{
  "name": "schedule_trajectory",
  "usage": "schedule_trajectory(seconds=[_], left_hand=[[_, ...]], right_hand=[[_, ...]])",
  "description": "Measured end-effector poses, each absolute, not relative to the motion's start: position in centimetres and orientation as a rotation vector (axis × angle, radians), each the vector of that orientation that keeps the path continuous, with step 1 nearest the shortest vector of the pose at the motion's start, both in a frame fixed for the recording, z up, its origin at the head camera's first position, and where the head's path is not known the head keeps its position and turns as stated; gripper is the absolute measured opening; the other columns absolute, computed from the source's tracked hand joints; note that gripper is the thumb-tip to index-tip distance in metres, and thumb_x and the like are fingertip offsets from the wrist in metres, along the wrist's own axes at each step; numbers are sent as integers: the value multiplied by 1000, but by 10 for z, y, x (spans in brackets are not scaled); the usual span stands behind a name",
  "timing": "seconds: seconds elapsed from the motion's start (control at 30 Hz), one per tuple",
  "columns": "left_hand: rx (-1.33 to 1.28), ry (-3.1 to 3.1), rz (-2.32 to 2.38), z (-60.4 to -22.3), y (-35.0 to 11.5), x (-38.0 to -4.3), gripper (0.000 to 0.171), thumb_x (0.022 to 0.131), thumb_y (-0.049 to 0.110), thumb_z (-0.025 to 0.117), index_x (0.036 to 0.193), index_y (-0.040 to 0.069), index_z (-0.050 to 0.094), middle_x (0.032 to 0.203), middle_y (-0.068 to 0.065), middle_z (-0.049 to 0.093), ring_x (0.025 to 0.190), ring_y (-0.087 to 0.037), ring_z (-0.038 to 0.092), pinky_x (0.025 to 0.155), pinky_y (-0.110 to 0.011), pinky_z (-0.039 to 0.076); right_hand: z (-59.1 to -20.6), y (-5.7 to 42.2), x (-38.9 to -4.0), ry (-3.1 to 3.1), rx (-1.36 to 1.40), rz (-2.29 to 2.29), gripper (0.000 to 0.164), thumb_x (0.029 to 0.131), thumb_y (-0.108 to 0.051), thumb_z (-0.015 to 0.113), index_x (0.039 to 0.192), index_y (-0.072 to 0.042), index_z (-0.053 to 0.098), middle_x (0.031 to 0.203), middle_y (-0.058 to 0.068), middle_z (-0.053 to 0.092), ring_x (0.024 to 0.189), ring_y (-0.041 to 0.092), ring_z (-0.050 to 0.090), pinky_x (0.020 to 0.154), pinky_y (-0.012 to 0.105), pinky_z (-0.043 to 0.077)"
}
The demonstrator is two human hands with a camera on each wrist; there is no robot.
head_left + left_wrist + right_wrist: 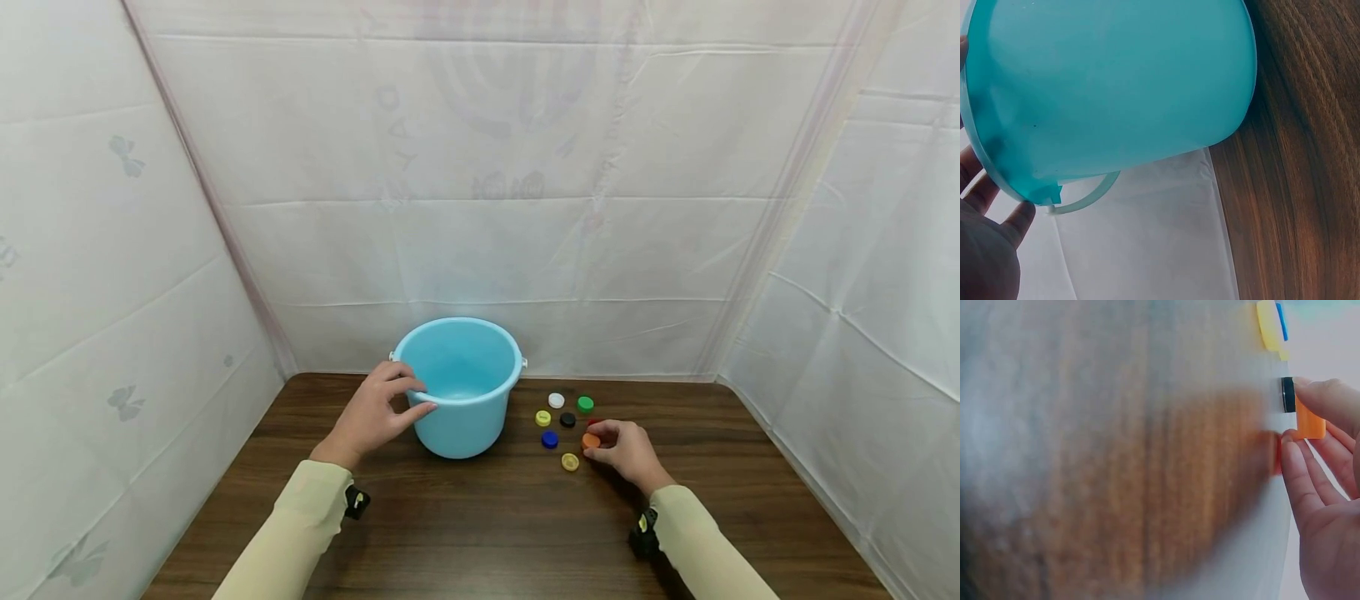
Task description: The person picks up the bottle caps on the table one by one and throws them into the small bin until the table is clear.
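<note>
A light blue bucket (463,429) stands upright at the back of the table. My left hand (375,414) holds its rim on the near left side, fingers over the edge and thumb outside. The left wrist view shows the bucket's wall (1122,87) with the left hand (988,250) at the rim. My right hand (628,452) pinches an orange bottle cap (591,441) between thumb and fingers. A red cap (1277,453) lies by those fingers, mostly hidden in the head view. Close by are a black cap (567,420) and a blue cap (550,439).
More caps lie right of the bucket: white (556,400), green (585,404), yellow (543,418) and a darker yellow one (570,462) nearest me. The dark wooden table (465,533) is bordered by a white sheet (480,250) behind and at both sides.
</note>
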State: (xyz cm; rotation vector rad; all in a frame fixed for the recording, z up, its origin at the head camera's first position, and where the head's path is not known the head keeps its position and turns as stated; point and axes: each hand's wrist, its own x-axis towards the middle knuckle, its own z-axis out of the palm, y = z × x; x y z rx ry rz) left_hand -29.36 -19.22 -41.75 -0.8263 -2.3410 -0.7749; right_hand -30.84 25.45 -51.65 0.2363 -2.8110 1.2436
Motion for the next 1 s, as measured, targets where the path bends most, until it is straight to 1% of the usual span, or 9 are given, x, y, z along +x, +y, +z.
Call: schedule_trajectory(seconds=[0.4, 0.6, 0.8, 0.93, 1.0], left_hand=[[-837, -2330, -786, -418, -193, -294, 18, 82, 31, 88, 94, 22, 77, 101, 6, 61, 103, -14, 52, 108, -50, 49], [-829, -2331, -793, -419, -193, -294, 18, 82, 31, 88, 94, 22, 77, 101, 7, 61, 103, -14, 52, 106, -49, 51], [-825, -2336, -797, -418, -192, -293, 19, 82, 31, 88, 94, 21, 78, 101, 6, 61, 103, -14, 52, 104, -49, 52], [-816, -2337, -792, -417, -192, -293, 19, 82, 30, 89, 94, 21, 78, 102, 5, 62, 103, -15, 52, 101, -50, 53], [-813, -2339, -795, -417, -191, -293, 18, 82, 29, 89, 94, 21, 79, 103, 5, 62, 103, -15, 53, 101, -50, 54]], right_hand=[[-512, 256, -310, -2747, 238, 1353, 32, 84, -15, 86, 114, -7, 75, 109, 8, 76, 94, 19, 73, 78, 30, 62], [-507, 256, -310, -2706, 235, 1410, 35, 84, -16, 87, 115, -4, 74, 109, 10, 76, 95, 20, 73, 77, 28, 62], [-498, 254, -310, -2667, 236, 1436, 38, 84, -17, 87, 118, -5, 74, 110, 11, 75, 94, 18, 72, 77, 24, 61], [-493, 253, -310, -2643, 246, 1484, 38, 84, -18, 86, 118, -5, 74, 111, 12, 75, 94, 18, 72, 77, 24, 61], [-489, 253, -310, -2640, 258, 1499, 39, 84, -19, 87, 118, -5, 74, 111, 12, 75, 94, 18, 72, 77, 23, 61]])
